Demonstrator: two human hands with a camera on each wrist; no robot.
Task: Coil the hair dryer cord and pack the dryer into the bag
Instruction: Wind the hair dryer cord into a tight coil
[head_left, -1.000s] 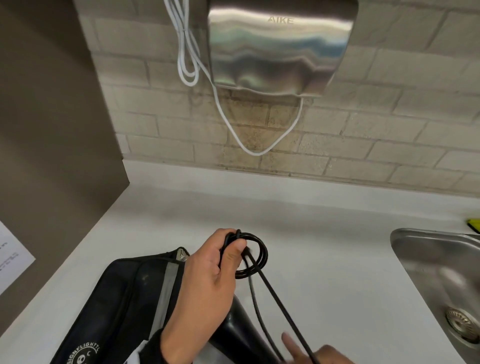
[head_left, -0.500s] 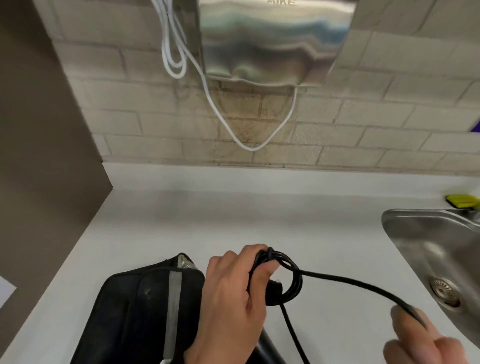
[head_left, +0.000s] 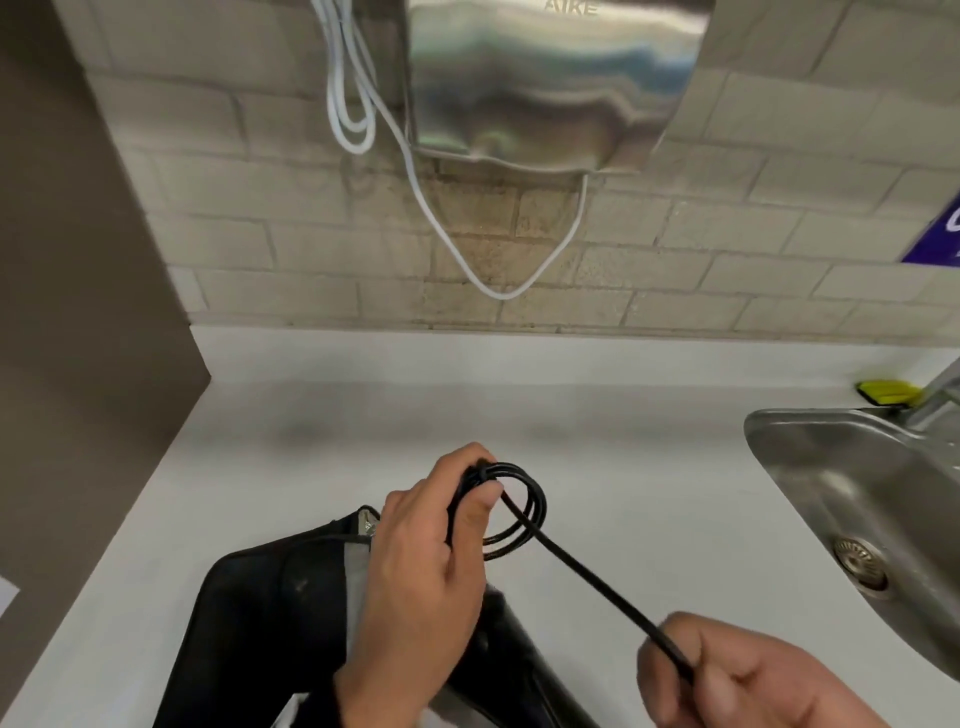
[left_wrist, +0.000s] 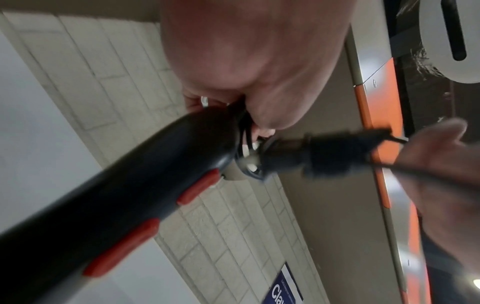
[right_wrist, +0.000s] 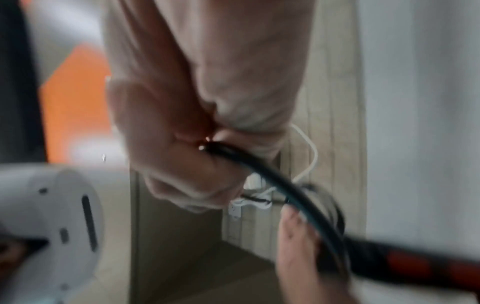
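Observation:
My left hand (head_left: 447, 525) grips the end of the black hair dryer's handle (left_wrist: 124, 189) together with a few loops of its black cord (head_left: 524, 514), thumb pressing the loops. In the left wrist view the handle shows two red switches. The dryer body (head_left: 514, 660) lies low under that hand, mostly hidden. A straight run of cord (head_left: 597, 582) leads down-right to my right hand (head_left: 727, 680), which pinches it (right_wrist: 259, 166). The black bag (head_left: 260, 623) with a grey stripe lies on the counter at lower left, partly under my left arm.
A white counter (head_left: 467, 415) runs to a brick wall. A steel sink (head_left: 857, 509) sits at the right, with a yellow object (head_left: 888, 392) behind it. A steel hand dryer (head_left: 545, 83) with a white cable (head_left: 415, 171) hangs on the wall. A brown panel (head_left: 78, 312) stands at the left.
My right hand has swung from far right back toward me, bringing the free cord down across the loops. My left hand keeps its grip on the coil and has lifted slightly.

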